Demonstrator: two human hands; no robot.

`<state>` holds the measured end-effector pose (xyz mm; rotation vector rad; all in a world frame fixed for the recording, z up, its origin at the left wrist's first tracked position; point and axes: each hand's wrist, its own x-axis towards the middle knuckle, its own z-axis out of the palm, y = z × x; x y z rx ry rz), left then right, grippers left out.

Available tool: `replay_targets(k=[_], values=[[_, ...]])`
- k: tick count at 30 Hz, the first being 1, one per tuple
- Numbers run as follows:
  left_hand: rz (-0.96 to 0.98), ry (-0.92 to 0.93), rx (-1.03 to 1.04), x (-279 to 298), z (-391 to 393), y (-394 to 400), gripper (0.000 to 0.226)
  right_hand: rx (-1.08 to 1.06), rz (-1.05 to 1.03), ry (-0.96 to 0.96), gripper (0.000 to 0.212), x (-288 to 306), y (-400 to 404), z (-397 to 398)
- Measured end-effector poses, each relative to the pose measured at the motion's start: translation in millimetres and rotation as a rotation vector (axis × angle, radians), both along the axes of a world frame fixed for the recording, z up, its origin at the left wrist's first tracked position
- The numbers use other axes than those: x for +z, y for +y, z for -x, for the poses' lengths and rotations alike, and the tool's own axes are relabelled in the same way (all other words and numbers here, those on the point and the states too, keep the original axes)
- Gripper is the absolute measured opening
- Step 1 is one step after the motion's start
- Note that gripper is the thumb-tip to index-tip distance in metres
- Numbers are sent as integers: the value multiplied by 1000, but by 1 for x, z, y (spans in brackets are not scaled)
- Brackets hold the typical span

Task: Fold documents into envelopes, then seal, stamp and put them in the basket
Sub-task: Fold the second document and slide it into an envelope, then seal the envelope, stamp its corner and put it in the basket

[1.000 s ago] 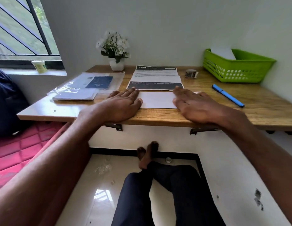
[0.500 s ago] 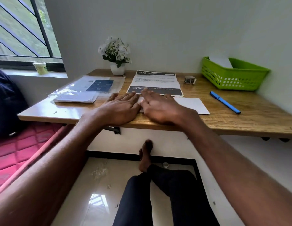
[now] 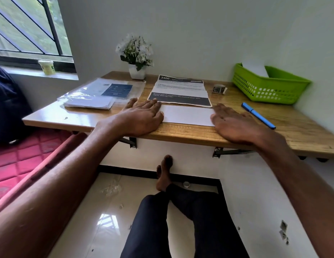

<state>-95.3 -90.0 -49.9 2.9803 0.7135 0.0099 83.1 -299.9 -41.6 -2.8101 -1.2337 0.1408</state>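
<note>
Both hands flat on the counter (image 3: 181, 133), palms down, fingers spread, gripping nothing. My left hand (image 3: 142, 118) presses the left end of the white envelope (image 3: 186, 114); my right hand (image 3: 235, 123) covers its right end. Envelope lies between my hands, near the front edge. Step in hand, as I judge it: smoothing the envelope flat, pressing a seal or crease; I cannot tell whether a document is already inside. Just beyond my fingertips lies the printed document (image 3: 179, 92), creased across but open. Past my right hand: the blue pen (image 3: 258, 115), then the small stamp roll (image 3: 219, 89), and farther right the green basket (image 3: 268, 90) with one white piece already in it. Beyond my left hand, a plastic sleeve of papers (image 3: 99, 94). Next move likely calls for lifting the right hand toward the stamp roll while the left pins the envelope. Change from half a second ago: my right hand was then pressed beside the left near the envelope's left end; it has swept out to the right end, so the hands now sit well apart.
</note>
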Motion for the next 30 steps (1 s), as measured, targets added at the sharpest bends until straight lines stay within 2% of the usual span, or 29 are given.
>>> replay_targets(k=[5, 9, 11, 14, 17, 20, 24, 27, 30], values=[[23, -16, -4, -4, 2, -1, 63, -10, -32, -4, 63, -4, 0, 5], [69, -151, -23, -1, 6, -3, 64, -34, -195, -33, 68, -4, 1, 0], [68, -285, -62, 9, 0, -5, 65, -13, -318, -94, 62, 5, 9, -8], [34, -460, -138, 33, -25, -7, 63, 27, -513, -164, 40, 27, 32, -27], [28, -523, -149, 58, -69, 1, 54, -9, -590, -175, 41, 53, 59, -64], [-10, -516, -118, 72, -114, 17, 45, -73, -606, -135, 46, 72, 80, -108], [-8, -468, -111, 69, -165, 39, 44, -104, -552, -113, 34, 70, 98, -154], [26, -442, -117, 63, -194, 48, 45, -55, -528, -203, 27, 54, 103, -167], [37, -455, -112, 51, -214, 51, 40, 23, -455, -285, 35, 47, 105, -175]])
